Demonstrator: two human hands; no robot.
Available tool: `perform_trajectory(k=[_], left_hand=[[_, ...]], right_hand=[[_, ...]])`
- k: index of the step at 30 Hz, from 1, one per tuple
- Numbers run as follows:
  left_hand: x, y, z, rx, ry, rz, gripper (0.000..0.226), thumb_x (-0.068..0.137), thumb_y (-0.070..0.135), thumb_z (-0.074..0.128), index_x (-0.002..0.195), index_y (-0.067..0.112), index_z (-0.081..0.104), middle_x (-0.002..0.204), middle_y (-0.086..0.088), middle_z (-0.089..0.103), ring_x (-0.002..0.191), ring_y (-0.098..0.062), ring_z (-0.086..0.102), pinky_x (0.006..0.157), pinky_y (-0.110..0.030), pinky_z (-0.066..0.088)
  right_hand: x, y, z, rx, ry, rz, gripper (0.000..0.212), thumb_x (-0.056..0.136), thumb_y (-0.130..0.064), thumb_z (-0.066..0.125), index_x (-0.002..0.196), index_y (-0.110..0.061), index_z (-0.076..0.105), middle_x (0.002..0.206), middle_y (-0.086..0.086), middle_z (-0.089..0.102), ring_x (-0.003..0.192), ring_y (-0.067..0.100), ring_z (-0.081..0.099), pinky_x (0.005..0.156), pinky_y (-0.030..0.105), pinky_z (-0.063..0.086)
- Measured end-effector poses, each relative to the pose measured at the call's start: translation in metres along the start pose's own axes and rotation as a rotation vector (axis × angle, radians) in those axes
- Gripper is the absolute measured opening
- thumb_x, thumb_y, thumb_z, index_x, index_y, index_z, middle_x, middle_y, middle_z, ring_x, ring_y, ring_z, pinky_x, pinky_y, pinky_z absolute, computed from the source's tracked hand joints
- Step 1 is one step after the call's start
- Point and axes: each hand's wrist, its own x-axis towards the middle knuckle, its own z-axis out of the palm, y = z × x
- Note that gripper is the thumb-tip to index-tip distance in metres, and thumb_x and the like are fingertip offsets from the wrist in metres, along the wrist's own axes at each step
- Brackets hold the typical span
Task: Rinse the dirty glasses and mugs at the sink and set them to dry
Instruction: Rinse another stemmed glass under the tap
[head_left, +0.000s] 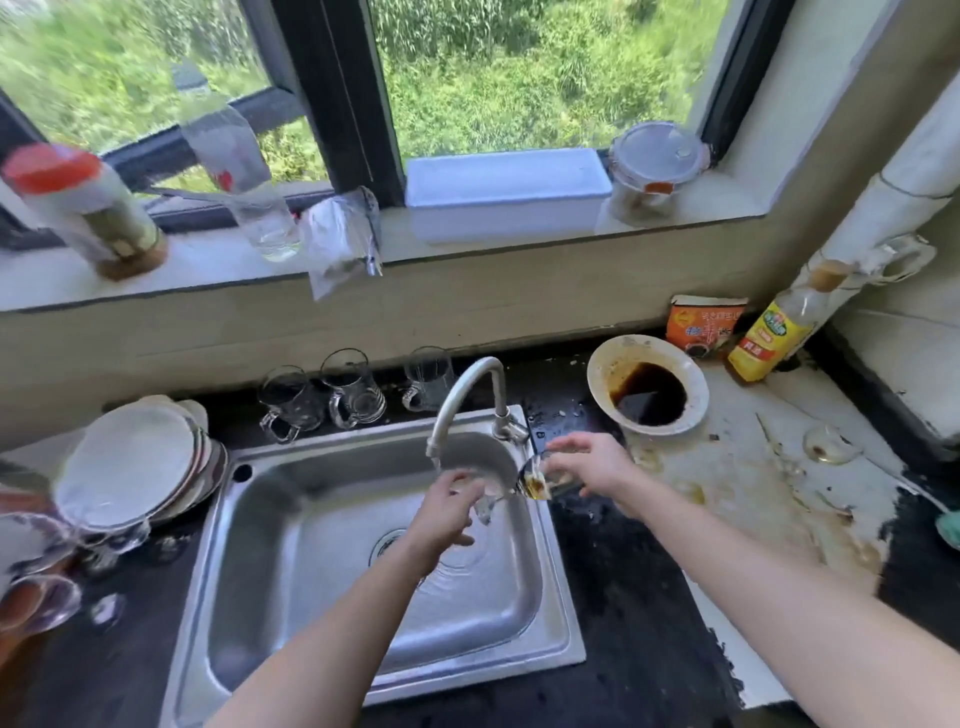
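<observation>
The right hand has its grip clamped on a dirty glass, fingers curled over it from above. The glass lies tilted on its side over the sink's right edge, mouth towards the left, with brown residue at the rim. The left hand meets it from the other side, fingers curled just under the tap's spout. Something clear shows at its fingertips, but blur hides whether that grip is clamped on the glass or only touching it.

The curved tap rises behind the steel sink, whose floor shows rippled water round the drain. Three glass mugs stand in a row on the dark tabletop behind the sink. A stack of plates leans to the left. To the right are a bowl holding dark sauce and, further back, a yellow oil bottle.
</observation>
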Motion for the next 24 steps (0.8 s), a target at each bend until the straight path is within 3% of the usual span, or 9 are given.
perform_trajectory(k=[3, 7, 10, 13, 15, 17, 20, 22, 24], left_hand=[[0.002, -0.014, -0.031, -0.198, -0.034, -0.080, 0.024, 0.096, 0.019, 0.053, 0.120, 0.019, 0.049, 0.104, -0.009, 0.055, 0.074, -0.025, 0.057, 0.061, -0.034, 0.056], [0.006, -0.032, -0.063, -0.279, 0.016, -0.090, 0.020, 0.093, -0.002, 0.047, 0.111, 0.006, 0.051, 0.084, -0.012, 0.050, 0.056, -0.023, 0.053, 0.052, -0.029, 0.047], [0.013, -0.043, -0.077, -0.277, 0.030, -0.112, 0.012, 0.095, 0.001, 0.045, 0.103, 0.008, 0.051, 0.076, -0.011, 0.047, 0.050, -0.020, 0.047, 0.048, -0.024, 0.035], [0.014, -0.057, -0.085, -0.287, 0.020, -0.144, 0.005, 0.097, 0.008, 0.047, 0.098, 0.011, 0.051, 0.070, -0.012, 0.049, 0.045, -0.019, 0.046, 0.045, -0.022, 0.031], [0.014, -0.063, -0.089, -0.289, 0.033, -0.156, 0.004, 0.097, 0.009, 0.049, 0.096, 0.009, 0.052, 0.071, -0.014, 0.051, 0.045, -0.018, 0.045, 0.043, -0.021, 0.031], [0.015, -0.066, -0.094, -0.322, 0.043, -0.191, 0.004, 0.097, 0.009, 0.049, 0.095, 0.007, 0.052, 0.071, -0.015, 0.050, 0.046, -0.017, 0.042, 0.039, -0.018, 0.029], [0.013, -0.064, -0.101, -0.373, 0.041, -0.220, 0.010, 0.096, 0.009, 0.051, 0.087, 0.008, 0.050, 0.068, -0.013, 0.048, 0.043, -0.016, 0.042, 0.037, -0.016, 0.025], [0.012, -0.063, -0.103, -0.294, 0.108, -0.121, 0.008, 0.096, 0.011, 0.053, 0.088, 0.009, 0.052, 0.072, -0.012, 0.051, 0.043, -0.016, 0.045, 0.039, -0.019, 0.029], [0.011, -0.061, -0.105, -0.191, 0.192, 0.002, 0.006, 0.095, 0.012, 0.055, 0.089, 0.012, 0.055, 0.077, -0.011, 0.052, 0.047, -0.015, 0.046, 0.042, -0.022, 0.034]], right_hand=[[0.001, -0.009, 0.047, 0.109, -0.100, 0.035, 0.030, 0.077, -0.019, 0.079, 0.105, -0.020, 0.070, 0.099, 0.009, 0.071, 0.077, 0.017, 0.064, 0.058, 0.027, 0.051], [0.007, -0.020, 0.085, 0.242, -0.172, 0.082, 0.037, 0.086, -0.010, 0.071, 0.121, -0.010, 0.061, 0.106, 0.015, 0.066, 0.080, 0.026, 0.063, 0.069, 0.035, 0.055], [0.011, -0.025, 0.100, 0.172, -0.242, 0.117, 0.035, 0.089, -0.021, 0.070, 0.121, -0.014, 0.058, 0.114, 0.015, 0.064, 0.072, 0.026, 0.069, 0.057, 0.031, 0.054], [0.012, -0.031, 0.116, 0.031, -0.213, 0.139, 0.028, 0.097, -0.042, 0.053, 0.107, -0.016, 0.058, 0.110, 0.015, 0.064, 0.053, 0.021, 0.065, 0.041, 0.022, 0.039], [0.015, -0.032, 0.126, -0.025, -0.206, 0.107, 0.036, 0.099, -0.047, 0.046, 0.112, -0.015, 0.054, 0.109, 0.016, 0.064, 0.048, 0.017, 0.061, 0.039, 0.022, 0.037], [0.016, -0.031, 0.135, -0.034, -0.242, 0.026, 0.037, 0.097, -0.046, 0.051, 0.120, -0.017, 0.051, 0.109, 0.010, 0.062, 0.054, 0.017, 0.063, 0.043, 0.023, 0.042], [0.018, -0.034, 0.146, -0.038, -0.209, -0.074, 0.029, 0.096, -0.044, 0.053, 0.114, -0.020, 0.053, 0.097, -0.003, 0.062, 0.058, 0.018, 0.059, 0.047, 0.024, 0.041], [0.020, -0.041, 0.149, 0.021, -0.175, 0.083, 0.031, 0.097, -0.048, 0.049, 0.105, -0.019, 0.053, 0.082, 0.004, 0.059, 0.051, 0.016, 0.049, 0.043, 0.024, 0.036], [0.021, -0.047, 0.149, 0.034, -0.217, 0.252, 0.042, 0.097, -0.053, 0.046, 0.109, -0.014, 0.053, 0.079, 0.009, 0.058, 0.047, 0.014, 0.044, 0.039, 0.021, 0.032]])
